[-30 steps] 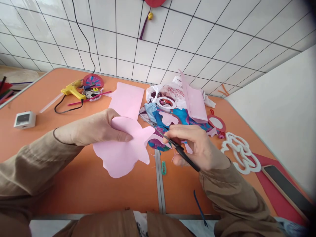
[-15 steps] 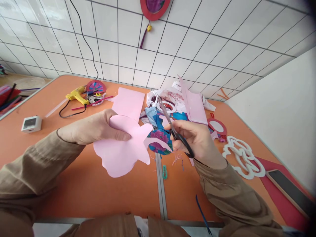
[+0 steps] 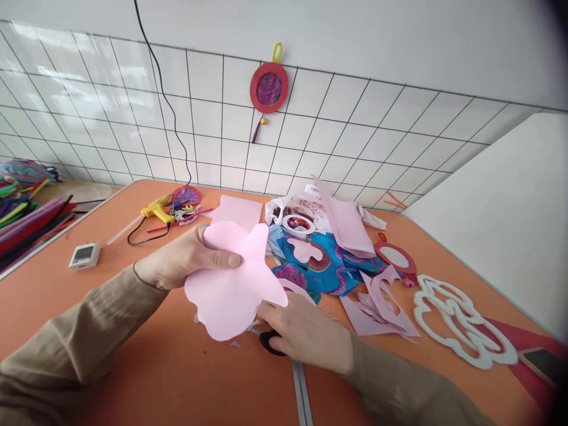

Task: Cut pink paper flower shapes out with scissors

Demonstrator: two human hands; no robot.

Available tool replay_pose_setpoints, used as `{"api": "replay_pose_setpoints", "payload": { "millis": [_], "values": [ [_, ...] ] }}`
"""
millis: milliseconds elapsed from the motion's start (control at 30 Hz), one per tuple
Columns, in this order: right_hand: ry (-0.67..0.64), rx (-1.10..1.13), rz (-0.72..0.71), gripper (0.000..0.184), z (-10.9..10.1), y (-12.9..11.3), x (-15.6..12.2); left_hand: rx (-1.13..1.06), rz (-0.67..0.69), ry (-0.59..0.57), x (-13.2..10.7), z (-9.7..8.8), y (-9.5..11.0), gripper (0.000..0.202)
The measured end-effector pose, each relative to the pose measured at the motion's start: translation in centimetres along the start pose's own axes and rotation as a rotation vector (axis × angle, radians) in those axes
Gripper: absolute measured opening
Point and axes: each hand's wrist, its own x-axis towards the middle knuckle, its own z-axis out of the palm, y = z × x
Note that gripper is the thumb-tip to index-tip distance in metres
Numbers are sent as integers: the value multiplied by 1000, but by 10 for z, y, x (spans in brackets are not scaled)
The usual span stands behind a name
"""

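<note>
My left hand [image 3: 199, 260] is closed on a pink sheet cutout [image 3: 235, 302] with a wavy edge, the thumb lying flat on its upper face. Low beside the cutout's right lobe, my right hand [image 3: 302, 331] has its fingers around the black handle of the scissors [image 3: 271, 343]. The blades lie mostly hidden behind the cutout and the hand. A curved pink strip [image 3: 302, 290] shows just above my right hand, over the flowered blue fabric [image 3: 331, 251]. Small pink scraps lie on the table below the cutout.
On the orange table [image 3: 213, 384], a yellow glue gun [image 3: 157, 208] and a small white box [image 3: 84, 255] stand left. Pink offcuts [image 3: 377, 307], a red-rimmed oval [image 3: 394, 255], white cloud-shaped outlines [image 3: 461, 325] and a phone [image 3: 545, 364] lie right. A red round ornament [image 3: 269, 87] hangs on the tiled wall.
My right hand has moved down and left with the scissors, from beside the cutout to low at its edge. The curved strip has come off the cutout. The view has tilted upward.
</note>
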Motion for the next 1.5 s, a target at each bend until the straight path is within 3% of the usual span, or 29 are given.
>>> {"api": "replay_pose_setpoints", "payload": {
  "millis": [233, 367, 567, 700, 767, 833, 900, 1000, 1133, 1500],
  "values": [
    [17, -67, -5, 15, 10, -5, 1, 29, -5, 27, 3, 14, -4, 25],
    [-88, 46, -4, 5, 10, -1, 4, 58, 20, 52, 6, 20, -7, 27],
    [-135, 324, -91, 12, -3, 13, 5, 116, 24, 42, 8, 23, -8, 25],
    [156, 382, -49, 15, -21, 30, -1, 197, -11, 9, 9, 22, -11, 25],
    [386, 572, 36, 17, -30, 36, -6, 234, -21, -11, 10, 21, -13, 25],
    [606, 789, 10, 19, -36, 38, -12, 269, -33, -32, 11, 21, -15, 27],
    [739, 954, -53, 24, -41, 37, -18, 305, -32, -35, 11, 22, -16, 31],
    [772, 1060, -116, 27, -44, 30, -26, 351, -14, -15, 10, 25, -16, 35],
    [742, 1036, -166, 31, -43, 15, -29, 378, -58, -31, 9, 31, -19, 27],
    [825, 972, -62, 24, -39, -6, -29, 412, -36, -85, 13, 31, -30, 36]
  ]
}}
